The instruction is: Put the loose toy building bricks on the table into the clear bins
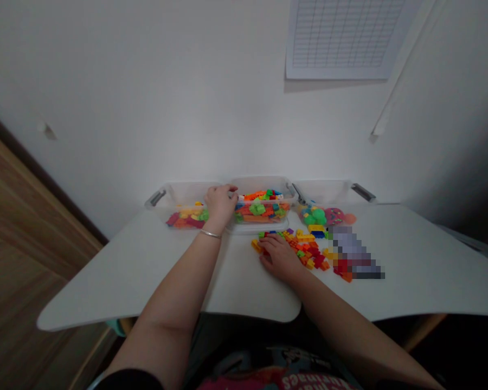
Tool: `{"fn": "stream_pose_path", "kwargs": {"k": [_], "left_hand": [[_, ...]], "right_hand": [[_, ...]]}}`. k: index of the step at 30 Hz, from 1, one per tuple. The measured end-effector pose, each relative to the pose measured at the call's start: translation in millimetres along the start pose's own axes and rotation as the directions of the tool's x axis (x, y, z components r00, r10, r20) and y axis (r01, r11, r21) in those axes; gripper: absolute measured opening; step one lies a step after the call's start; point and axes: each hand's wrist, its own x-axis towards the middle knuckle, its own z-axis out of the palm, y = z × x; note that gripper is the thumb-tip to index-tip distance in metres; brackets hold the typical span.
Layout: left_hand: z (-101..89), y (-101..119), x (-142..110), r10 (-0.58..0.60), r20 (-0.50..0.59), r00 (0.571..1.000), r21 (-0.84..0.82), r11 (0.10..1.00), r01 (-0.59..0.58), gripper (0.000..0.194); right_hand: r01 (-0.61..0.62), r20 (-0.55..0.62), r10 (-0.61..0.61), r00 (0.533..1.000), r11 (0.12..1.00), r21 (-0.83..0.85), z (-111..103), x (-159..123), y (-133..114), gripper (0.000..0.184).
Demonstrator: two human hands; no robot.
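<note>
My left hand (222,206), a bracelet on its wrist, hovers by the left edge of the middle clear bin (262,222). Its fingers are bent but apart, and I make out nothing between them. That bin holds orange, green and blue toy bricks (260,208). My right hand (280,257) rests palm down at the left side of a loose pile of building bricks (307,250), mostly red, orange and yellow. Its fingers are spread over the bricks, touching some near a yellow brick (256,246); the bricks under the palm are hidden.
A left clear bin (187,194) holds red, yellow and green pieces. The right clear bin (325,189) contains green balls (315,215) and a pink toy (334,216). A blurred, pixelated patch (355,252) lies right of the pile. The white table (252,298) has a curved front edge.
</note>
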Motion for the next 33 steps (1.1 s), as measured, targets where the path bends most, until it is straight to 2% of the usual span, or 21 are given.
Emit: {"fn": "stream_pose_path", "kwargs": {"k": [3,6,9,12,14,18,22,30,33], "left_hand": [[-1.1,1,-17,0.181,-0.026,0.983,0.005,0.984,-0.181,0.030],[-2.8,6,-39,0.350,0.053,0.935,0.022,0.936,-0.351,0.028],[-0.6,10,-64,0.420,0.155,0.894,0.027,0.903,-0.429,0.026],[7.9,8,-86,0.392,0.319,0.863,0.008,0.910,-0.415,0.022],[15.6,3,-98,0.374,0.389,0.842,-0.045,0.920,-0.388,0.026],[26.7,-7,-110,0.416,0.429,0.802,-0.091,0.903,-0.420,0.035],[28.2,-12,-109,0.458,0.426,0.780,-0.132,0.885,-0.447,0.023],[30.2,-19,-107,0.443,0.390,0.807,-0.152,0.895,-0.418,0.010],[31.6,-20,-109,0.406,0.353,0.843,-0.151,0.914,-0.377,0.010]], "right_hand": [[0.004,-0.008,-0.004,1.000,1.000,-0.001,0,0,1,0.036],[0.005,-0.020,-0.005,1.000,1.000,-0.012,-1,0,0,0.035],[-0.020,-0.039,0.018,0.999,0.999,-0.045,-3,1,0,0.032],[-0.020,-0.052,0.017,0.999,0.998,-0.060,-3,1,0,0.031],[-0.020,-0.067,0.016,0.998,0.998,-0.060,-2,1,1,0.032],[-0.077,-0.116,0.069,0.991,0.995,-0.068,-2,0,3,0.032],[-0.101,-0.104,0.093,0.990,0.992,-0.070,-4,0,5,0.027],[-0.090,-0.088,0.085,0.992,0.995,-0.053,-2,0,10,0.024],[-0.084,-0.079,0.080,0.994,0.995,-0.045,-3,0,10,0.026]]}}
